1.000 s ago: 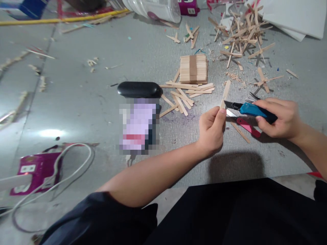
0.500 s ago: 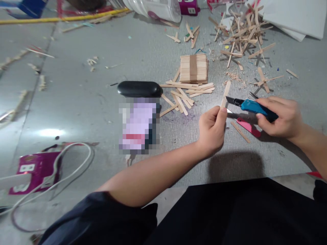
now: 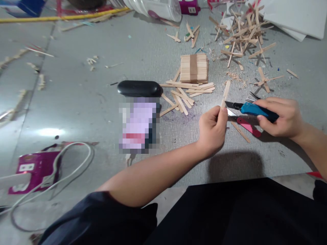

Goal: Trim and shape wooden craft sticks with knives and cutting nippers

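My left hand (image 3: 212, 129) pinches the lower end of a wooden craft stick (image 3: 226, 92), which stands tilted up and away from me. My right hand (image 3: 281, 117) grips a blue utility knife (image 3: 251, 109) whose dark blade tip touches the stick just above my left fingers. Below the knife, a pink-handled cutter (image 3: 246, 126) and a loose stick (image 3: 240, 132) lie on the grey surface (image 3: 102, 68).
A banded bundle of sticks (image 3: 193, 68) and loose sticks (image 3: 182, 95) lie beyond my hands. A pile of glued stick crosses (image 3: 242, 32) sits far right. A black case (image 3: 139, 89), a blurred pink item, and a magenta power strip (image 3: 34, 170) with white cable are at left.
The knife blade dipped slightly and came back against the stick; my left hand has barely moved.
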`<state>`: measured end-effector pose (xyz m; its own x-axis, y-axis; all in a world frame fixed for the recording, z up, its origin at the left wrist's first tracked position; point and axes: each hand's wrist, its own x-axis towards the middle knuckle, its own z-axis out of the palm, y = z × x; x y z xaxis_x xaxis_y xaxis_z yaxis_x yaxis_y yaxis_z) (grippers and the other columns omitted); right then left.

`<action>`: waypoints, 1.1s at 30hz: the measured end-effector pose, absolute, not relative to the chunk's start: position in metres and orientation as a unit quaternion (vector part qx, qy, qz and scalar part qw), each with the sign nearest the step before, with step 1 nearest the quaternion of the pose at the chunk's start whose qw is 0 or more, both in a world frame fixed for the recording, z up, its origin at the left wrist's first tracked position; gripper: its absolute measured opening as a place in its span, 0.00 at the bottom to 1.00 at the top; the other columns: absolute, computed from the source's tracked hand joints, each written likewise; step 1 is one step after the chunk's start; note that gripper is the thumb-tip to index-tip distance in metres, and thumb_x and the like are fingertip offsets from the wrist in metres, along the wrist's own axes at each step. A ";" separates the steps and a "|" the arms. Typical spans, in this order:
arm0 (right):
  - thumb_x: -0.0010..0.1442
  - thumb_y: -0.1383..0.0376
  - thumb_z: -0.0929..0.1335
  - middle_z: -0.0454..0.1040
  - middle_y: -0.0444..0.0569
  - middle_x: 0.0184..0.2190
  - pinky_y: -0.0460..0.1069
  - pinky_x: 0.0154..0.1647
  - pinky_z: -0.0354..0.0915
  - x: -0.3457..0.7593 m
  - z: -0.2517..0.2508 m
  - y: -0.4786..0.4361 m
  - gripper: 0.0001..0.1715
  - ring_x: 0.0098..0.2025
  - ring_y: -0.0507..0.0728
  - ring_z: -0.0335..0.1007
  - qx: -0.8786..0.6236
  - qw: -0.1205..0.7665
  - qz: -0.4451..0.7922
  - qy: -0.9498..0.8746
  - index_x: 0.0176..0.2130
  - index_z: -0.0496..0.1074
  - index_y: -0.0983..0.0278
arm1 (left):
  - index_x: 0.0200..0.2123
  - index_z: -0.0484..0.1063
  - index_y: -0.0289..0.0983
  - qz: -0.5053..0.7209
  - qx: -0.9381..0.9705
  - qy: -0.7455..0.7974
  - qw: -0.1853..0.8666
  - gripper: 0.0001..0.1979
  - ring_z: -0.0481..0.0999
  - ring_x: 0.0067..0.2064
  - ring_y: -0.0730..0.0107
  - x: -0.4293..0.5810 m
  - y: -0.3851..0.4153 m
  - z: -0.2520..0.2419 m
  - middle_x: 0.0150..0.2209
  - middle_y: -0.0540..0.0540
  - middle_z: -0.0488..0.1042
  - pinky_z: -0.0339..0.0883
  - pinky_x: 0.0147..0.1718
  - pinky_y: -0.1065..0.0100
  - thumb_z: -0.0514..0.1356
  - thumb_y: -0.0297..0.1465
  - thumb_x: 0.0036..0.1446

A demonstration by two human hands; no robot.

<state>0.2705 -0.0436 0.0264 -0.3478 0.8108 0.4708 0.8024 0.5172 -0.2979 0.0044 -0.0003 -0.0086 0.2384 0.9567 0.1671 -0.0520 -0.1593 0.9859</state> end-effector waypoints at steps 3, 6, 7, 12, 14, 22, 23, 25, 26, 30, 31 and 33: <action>0.72 0.60 0.73 0.91 0.49 0.44 0.56 0.36 0.80 0.271 0.028 -0.043 0.18 0.37 0.62 0.87 -0.485 0.302 0.010 -0.821 0.59 0.85 0.56 | 0.26 0.58 0.42 0.482 0.609 0.390 0.495 0.34 0.52 0.25 0.74 0.004 0.000 -0.006 0.21 0.55 0.56 0.44 0.23 0.64 0.62 0.52 0.82; 0.72 0.60 0.73 0.89 0.47 0.40 0.55 0.35 0.78 0.272 0.030 -0.042 0.17 0.35 0.60 0.85 -0.490 0.292 0.023 -0.821 0.58 0.85 0.55 | 0.25 0.55 0.41 0.482 0.632 0.394 0.462 0.33 0.50 0.26 0.74 0.003 0.000 -0.005 0.22 0.55 0.52 0.42 0.24 0.63 0.62 0.46 0.83; 0.73 0.60 0.72 0.88 0.46 0.38 0.55 0.34 0.77 0.272 0.030 -0.042 0.17 0.33 0.60 0.84 -0.496 0.283 0.031 -0.820 0.57 0.85 0.55 | 0.25 0.55 0.41 0.481 0.637 0.395 0.455 0.32 0.49 0.26 0.74 0.003 0.000 -0.005 0.22 0.55 0.52 0.42 0.25 0.63 0.62 0.45 0.83; 0.72 0.58 0.72 0.85 0.45 0.35 0.55 0.34 0.76 0.277 0.026 -0.040 0.17 0.32 0.61 0.81 -0.514 0.261 0.030 -0.816 0.57 0.86 0.54 | 0.25 0.54 0.41 0.470 0.646 0.402 0.448 0.30 0.50 0.26 0.74 0.002 0.001 -0.008 0.22 0.55 0.51 0.42 0.25 0.63 0.62 0.39 0.81; 0.72 0.57 0.72 0.85 0.45 0.35 0.55 0.34 0.76 0.277 0.025 -0.040 0.19 0.33 0.61 0.81 -0.516 0.256 0.016 -0.818 0.58 0.85 0.54 | 0.25 0.54 0.41 0.469 0.643 0.405 0.450 0.30 0.50 0.26 0.74 0.001 0.001 -0.008 0.22 0.55 0.51 0.42 0.25 0.63 0.63 0.38 0.80; 0.70 0.59 0.72 0.85 0.46 0.35 0.54 0.30 0.70 0.271 0.024 -0.044 0.19 0.32 0.60 0.81 -0.510 0.271 -0.046 -0.816 0.58 0.85 0.56 | 0.25 0.54 0.42 0.467 0.626 0.405 0.476 0.30 0.49 0.26 0.74 0.004 0.004 -0.006 0.22 0.55 0.51 0.42 0.24 0.64 0.62 0.40 0.80; 0.71 0.59 0.72 0.85 0.46 0.36 0.54 0.30 0.70 0.271 0.024 -0.044 0.19 0.33 0.60 0.81 -0.513 0.265 -0.047 -0.815 0.58 0.85 0.56 | 0.25 0.53 0.42 0.467 0.626 0.405 0.475 0.30 0.49 0.26 0.74 0.004 0.004 -0.006 0.22 0.55 0.51 0.42 0.24 0.64 0.62 0.40 0.80; 0.71 0.58 0.72 0.87 0.46 0.36 0.54 0.31 0.71 0.272 0.024 -0.044 0.19 0.34 0.61 0.83 -0.519 0.257 -0.054 -0.813 0.58 0.85 0.56 | 0.25 0.53 0.42 0.467 0.626 0.407 0.474 0.29 0.49 0.26 0.74 0.004 0.004 -0.006 0.22 0.55 0.51 0.42 0.24 0.64 0.62 0.39 0.79; 0.70 0.58 0.72 0.87 0.47 0.36 0.55 0.31 0.72 0.273 0.024 -0.044 0.19 0.34 0.61 0.83 -0.519 0.256 -0.059 -0.813 0.57 0.85 0.56 | 0.25 0.54 0.42 0.467 0.625 0.407 0.475 0.29 0.50 0.26 0.74 0.004 0.004 -0.006 0.22 0.55 0.51 0.42 0.24 0.64 0.62 0.39 0.79; 0.70 0.59 0.73 0.89 0.48 0.39 0.55 0.32 0.74 0.276 0.026 -0.043 0.20 0.36 0.62 0.85 -0.512 0.258 -0.059 -0.817 0.58 0.85 0.56 | 0.25 0.53 0.42 0.463 0.625 0.408 0.477 0.29 0.50 0.25 0.74 0.004 0.004 -0.005 0.22 0.55 0.50 0.43 0.24 0.65 0.62 0.39 0.79; 0.70 0.59 0.73 0.89 0.48 0.40 0.55 0.32 0.75 0.276 0.027 -0.042 0.20 0.36 0.62 0.85 -0.509 0.260 -0.055 -0.819 0.59 0.85 0.57 | 0.25 0.53 0.42 0.463 0.626 0.409 0.476 0.29 0.50 0.25 0.74 0.004 0.004 -0.005 0.22 0.56 0.50 0.43 0.23 0.65 0.62 0.39 0.79; 0.71 0.60 0.72 0.89 0.48 0.40 0.55 0.34 0.76 0.275 0.028 -0.042 0.19 0.37 0.61 0.86 -0.501 0.266 -0.045 -0.822 0.59 0.84 0.57 | 0.25 0.53 0.42 0.463 0.627 0.412 0.472 0.29 0.50 0.25 0.74 0.005 0.004 -0.006 0.22 0.56 0.51 0.43 0.23 0.65 0.61 0.40 0.79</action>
